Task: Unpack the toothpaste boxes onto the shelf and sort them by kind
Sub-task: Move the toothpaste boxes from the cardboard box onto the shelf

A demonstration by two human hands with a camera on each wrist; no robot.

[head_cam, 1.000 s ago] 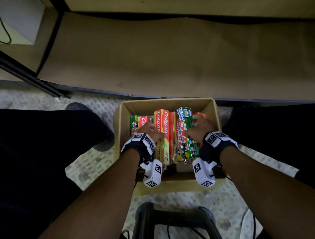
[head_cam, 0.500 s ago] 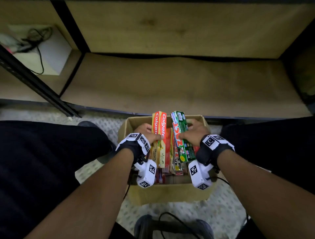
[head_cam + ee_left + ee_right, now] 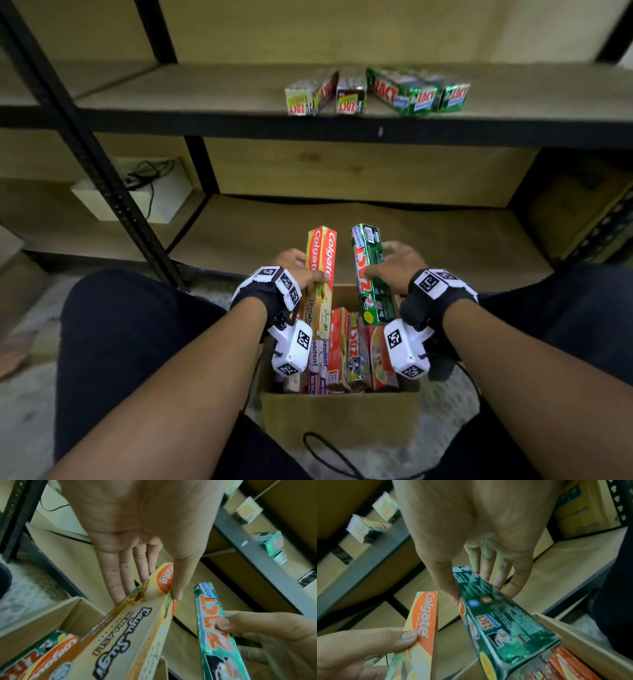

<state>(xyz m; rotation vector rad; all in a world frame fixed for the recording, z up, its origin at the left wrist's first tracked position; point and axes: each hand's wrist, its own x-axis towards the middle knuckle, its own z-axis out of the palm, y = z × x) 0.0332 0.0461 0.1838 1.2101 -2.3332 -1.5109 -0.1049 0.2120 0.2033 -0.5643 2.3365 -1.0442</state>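
My left hand (image 3: pixel 297 270) grips a red and yellow Colgate box (image 3: pixel 320 274) between thumb and fingers (image 3: pixel 120 577), lifted above the cardboard carton (image 3: pixel 339 418). My right hand (image 3: pixel 390 265) holds a green Zact box (image 3: pixel 371 277) the same way, just to the right. Both boxes point away from me, their near ends over the carton. In the right wrist view the Zact box (image 3: pixel 496 619) sits between thumb and fingers (image 3: pixel 510 582). More toothpaste boxes (image 3: pixel 349 349) stand packed inside the carton. On the upper shelf (image 3: pixel 205 92) lie several Zact boxes (image 3: pixel 411 90).
A black upright post (image 3: pixel 92 150) of the rack slants down at left. The lower shelf board (image 3: pixel 445 236) lies behind the carton. A white box with cables (image 3: pixel 137 192) sits on the lower shelf at left. My knees flank the carton.
Both hands have lifted their boxes up out of the carton. My head has tilted up, bringing the upper shelf with its Zact boxes into view.
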